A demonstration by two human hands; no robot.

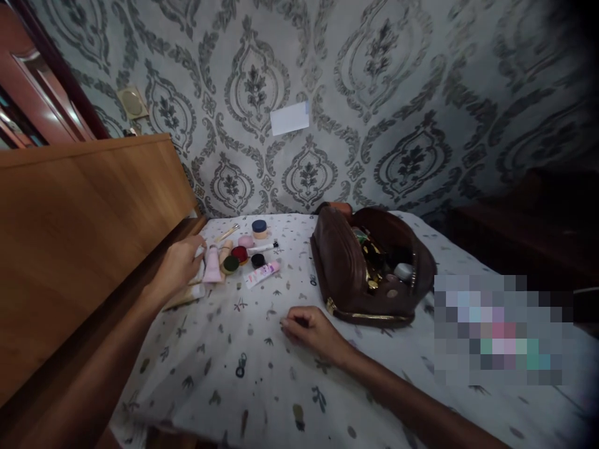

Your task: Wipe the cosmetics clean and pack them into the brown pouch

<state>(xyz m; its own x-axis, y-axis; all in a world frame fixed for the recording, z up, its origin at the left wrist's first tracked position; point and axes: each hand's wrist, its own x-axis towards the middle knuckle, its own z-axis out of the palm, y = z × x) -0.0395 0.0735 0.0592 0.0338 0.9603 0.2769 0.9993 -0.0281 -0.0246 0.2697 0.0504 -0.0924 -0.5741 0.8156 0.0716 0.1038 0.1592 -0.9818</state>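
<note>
Wall (322,81): patterned grey, behind a printed white cloth (262,386).
Left hand (183,257): at the left end of the cosmetics (240,254), beside a pink tube (213,264); whether it grasps anything, I cannot tell.
Right hand (312,332): fingers curled, grip unclear.
Brown bag (336,255): open, right of the cosmetics.

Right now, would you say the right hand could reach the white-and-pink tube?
Probably yes: only patterned cloth shows between the right hand and the white-and-pink tube, with the brown bag off to the side.
</note>
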